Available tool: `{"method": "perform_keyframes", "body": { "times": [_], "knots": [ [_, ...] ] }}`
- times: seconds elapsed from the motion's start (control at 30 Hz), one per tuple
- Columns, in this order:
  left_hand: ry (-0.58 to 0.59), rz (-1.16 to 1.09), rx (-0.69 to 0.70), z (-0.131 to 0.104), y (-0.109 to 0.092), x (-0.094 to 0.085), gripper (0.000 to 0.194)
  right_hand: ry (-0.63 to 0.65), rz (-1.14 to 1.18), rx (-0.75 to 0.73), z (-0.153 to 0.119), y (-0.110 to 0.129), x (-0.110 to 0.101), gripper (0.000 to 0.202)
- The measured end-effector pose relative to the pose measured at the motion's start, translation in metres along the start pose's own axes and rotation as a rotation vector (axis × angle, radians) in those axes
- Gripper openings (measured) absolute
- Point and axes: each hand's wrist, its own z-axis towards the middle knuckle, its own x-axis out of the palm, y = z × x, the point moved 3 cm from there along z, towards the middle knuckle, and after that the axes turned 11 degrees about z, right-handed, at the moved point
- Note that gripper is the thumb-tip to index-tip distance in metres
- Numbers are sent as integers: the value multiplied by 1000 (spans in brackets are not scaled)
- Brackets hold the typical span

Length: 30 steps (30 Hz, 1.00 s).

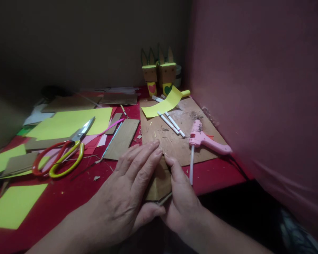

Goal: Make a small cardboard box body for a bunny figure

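Observation:
A folded piece of brown cardboard (160, 180) is gripped between my two hands at the table's front edge. My left hand (137, 183) lies over its left side, fingers together and pointing forward, thumb at the near edge. On its right side my right hand (181, 192) holds it, with the thumb along the top; the other fingers are hidden beneath. Beyond my fingertips lies a cardboard sheet (175, 155) strewn with scraps. A pink glue gun (201, 137) with a clear glue stick rests on this sheet's right side.
Red-and-yellow-handled scissors (66, 151) lie at left among yellow paper (66, 121) and cardboard pieces (124, 139). A curled yellow strip (165, 104) and white sticks (175, 125) lie ahead. Two eared cardboard figures (166, 74) stand at the back. A pink wall (259, 88) bounds the right.

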Motion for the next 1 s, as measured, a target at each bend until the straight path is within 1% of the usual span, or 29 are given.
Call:
{"method": "perform_keyframes", "body": {
  "times": [0.13, 0.23, 0.4, 0.53, 0.67, 0.77, 0.9, 1.0],
  "knots": [
    [32, 21, 12, 2, 0, 0, 70, 22, 33, 22, 0, 0, 2, 36],
    [58, 25, 6, 3, 0, -1, 69, 7, 58, -2, 1, -1, 1, 34],
    [70, 21, -2, 3, -2, -4, 68, 48, 83, -49, 3, -2, 0, 29],
    [37, 21, 8, 5, -3, -3, 67, 45, 99, -65, 1, -2, 1, 31],
    [5, 10, 33, 4, -2, 1, 67, 6, 130, -21, -3, 0, 4, 39],
    [-27, 22, 50, 2, -3, 3, 68, 19, 130, 19, -4, 0, 5, 43],
    [-30, 35, 51, 0, -4, 4, 69, 100, 134, 11, -4, -1, 5, 29],
    [-36, 29, 29, -1, -4, 4, 69, 96, 139, 4, -4, -1, 4, 24]
  ]
}}
